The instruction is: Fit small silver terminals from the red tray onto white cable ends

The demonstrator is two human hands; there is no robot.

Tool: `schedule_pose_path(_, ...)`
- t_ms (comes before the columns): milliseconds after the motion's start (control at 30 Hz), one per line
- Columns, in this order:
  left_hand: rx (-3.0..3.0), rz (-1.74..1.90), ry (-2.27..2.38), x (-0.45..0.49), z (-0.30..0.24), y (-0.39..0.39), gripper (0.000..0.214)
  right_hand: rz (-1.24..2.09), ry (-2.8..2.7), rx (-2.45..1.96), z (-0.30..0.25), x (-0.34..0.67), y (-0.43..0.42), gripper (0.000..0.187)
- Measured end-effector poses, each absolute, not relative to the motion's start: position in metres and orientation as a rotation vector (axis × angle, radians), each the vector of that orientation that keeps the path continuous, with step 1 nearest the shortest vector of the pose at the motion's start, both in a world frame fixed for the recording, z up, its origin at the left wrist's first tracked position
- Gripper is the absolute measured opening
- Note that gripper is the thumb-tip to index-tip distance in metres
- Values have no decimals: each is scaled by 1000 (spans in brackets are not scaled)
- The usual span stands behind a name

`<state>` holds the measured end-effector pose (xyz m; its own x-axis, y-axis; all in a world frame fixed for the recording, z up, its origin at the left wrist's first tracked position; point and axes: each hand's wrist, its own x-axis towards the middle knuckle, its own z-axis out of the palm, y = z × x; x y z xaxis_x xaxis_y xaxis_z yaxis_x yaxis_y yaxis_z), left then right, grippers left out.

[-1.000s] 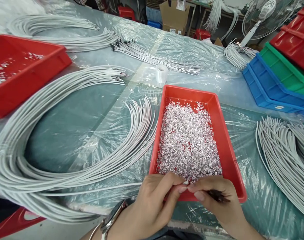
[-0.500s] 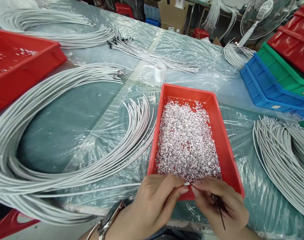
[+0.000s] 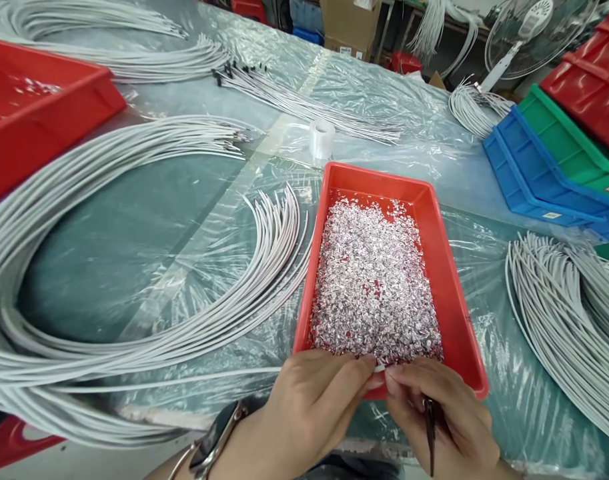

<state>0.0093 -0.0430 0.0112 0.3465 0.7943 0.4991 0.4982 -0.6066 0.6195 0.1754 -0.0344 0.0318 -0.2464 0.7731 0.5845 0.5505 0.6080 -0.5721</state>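
Over the near rim of a red tray (image 3: 459,313), my left hand (image 3: 317,400) is closed in a pinch on a single white cable (image 3: 199,381) close to its end. The cable runs off to the left from under that hand. My right hand (image 3: 441,407) is closed too, its thumb and fingertips meeting at the cable's tip. Dark, slim tweezers (image 3: 430,427) are tucked in its curled fingers, pointing down. What exactly the right fingertips pinch is too small to make out. Many small silvery scraps (image 3: 374,280) cover the tray's floor just beyond both hands.
A large looped bundle of white cables (image 3: 149,353) lies left; another bundle (image 3: 564,320) lies right. A red bin (image 3: 44,127) stands at far left. A clear tape roll (image 3: 322,139) sits behind the tray. Blue bins (image 3: 539,180) and a green bin (image 3: 574,137) are stacked at right.
My hands stay nearly in place, with the right fingers shifting slightly at the cable tip. The tweezers have turned to hang straighter down. The view has shifted slightly.
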Motion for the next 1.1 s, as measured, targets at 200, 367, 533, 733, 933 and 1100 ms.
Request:
schedule_pose_path(200,2282,1150,1158,8,14,-44,19,377,-1937,-1078,29,176,-37,20)
schedule_pose_path(367,2310,1159,1169,9,15,-42,20,407,-1928,-1072,29,177,-39,21)
schedule_pose_path(533,2362,1160,1161,9,16,-40,22,449,-1922,-1062,31,178,-39,21)
schedule_pose_path(733,2424,1188,1106,9,18,-38,21,448,-1922,-1044,34,176,-35,19)
schedule_pose_path(933,2425,1151,1111,8,15,-40,24,449,-1927,-1052,35,176,-35,18)
schedule_pose_path(1100,2368,1179,1100,9,10,-41,20,436,-1946,-1036,36,178,-34,17)
